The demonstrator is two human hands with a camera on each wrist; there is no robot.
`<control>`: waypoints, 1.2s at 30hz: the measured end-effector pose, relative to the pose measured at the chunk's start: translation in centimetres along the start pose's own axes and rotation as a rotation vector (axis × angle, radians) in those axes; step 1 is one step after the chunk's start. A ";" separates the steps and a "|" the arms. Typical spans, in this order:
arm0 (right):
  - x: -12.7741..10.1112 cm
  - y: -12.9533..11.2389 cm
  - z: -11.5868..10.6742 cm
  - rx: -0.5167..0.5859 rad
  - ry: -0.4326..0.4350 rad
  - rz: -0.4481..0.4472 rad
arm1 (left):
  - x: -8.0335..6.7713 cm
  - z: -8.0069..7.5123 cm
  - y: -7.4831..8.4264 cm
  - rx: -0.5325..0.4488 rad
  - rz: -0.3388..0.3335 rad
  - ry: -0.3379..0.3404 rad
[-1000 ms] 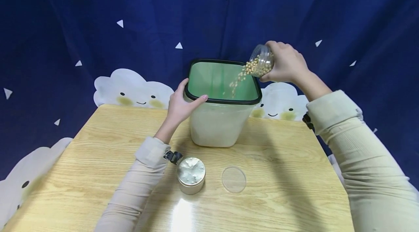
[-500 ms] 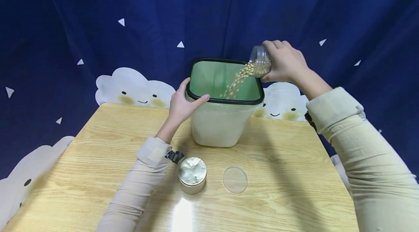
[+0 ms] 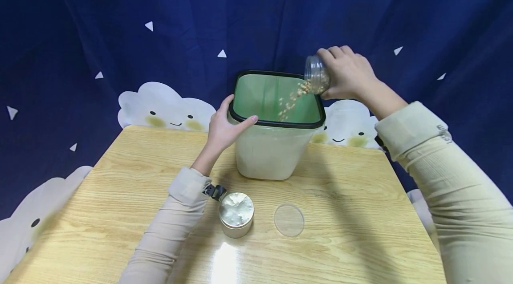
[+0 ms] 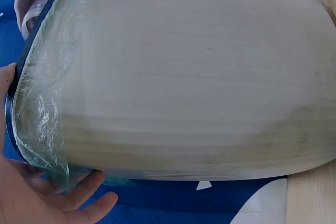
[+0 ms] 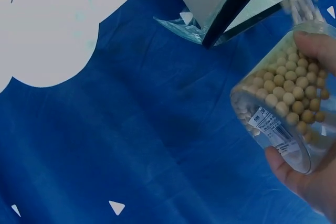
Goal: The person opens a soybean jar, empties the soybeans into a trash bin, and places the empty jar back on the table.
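My right hand (image 3: 348, 72) grips a clear plastic jar (image 3: 316, 75) tipped on its side above the right edge of a trash can (image 3: 268, 155). Round tan beans (image 5: 289, 85) fill part of the jar in the right wrist view, and a stream of them falls from its mouth into the can. A green plastic bag (image 4: 50, 103) lines the can and folds out beneath its black rim (image 3: 280, 124). At the rim's left corner, my left hand (image 3: 224, 129) holds on, thumb over the front edge and fingers along the left side.
On the wooden table (image 3: 140, 195) a round tin (image 3: 236, 215) with whitish, crinkled content stands beside my left wrist. To its right lies a clear round lid (image 3: 289, 220). Behind the table hangs a dark blue curtain (image 3: 180, 17) with clouds and triangles.
The jar has tilted further, with its mouth lower, and fewer beans show inside it in the head view. Beans kept falling into the can. My left hand has stayed on the rim.
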State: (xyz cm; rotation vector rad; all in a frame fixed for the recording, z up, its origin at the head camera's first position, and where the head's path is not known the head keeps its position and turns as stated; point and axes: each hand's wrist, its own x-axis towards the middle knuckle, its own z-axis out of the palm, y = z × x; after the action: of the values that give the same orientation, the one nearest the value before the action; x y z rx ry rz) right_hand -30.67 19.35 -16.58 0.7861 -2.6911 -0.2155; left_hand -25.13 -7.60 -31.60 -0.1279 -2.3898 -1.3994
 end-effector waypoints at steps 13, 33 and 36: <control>0.1 -0.7 0.0 -0.090 -0.032 -0.074 | -0.2 0.1 0.2 -0.001 0.002 -0.003; -0.2 -1.6 0.8 -0.280 0.047 -0.298 | -0.4 0.1 0.3 -0.010 -0.013 -0.005; -0.2 -1.7 1.0 -0.313 0.074 -0.342 | -0.4 0.1 0.3 -0.011 -0.013 -0.003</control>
State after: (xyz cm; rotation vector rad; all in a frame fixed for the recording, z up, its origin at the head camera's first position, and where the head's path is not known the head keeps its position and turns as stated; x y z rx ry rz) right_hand -30.00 18.07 -17.92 1.1190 -2.3565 -0.6554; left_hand -24.73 -7.27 -31.54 -0.1181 -2.3901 -1.4188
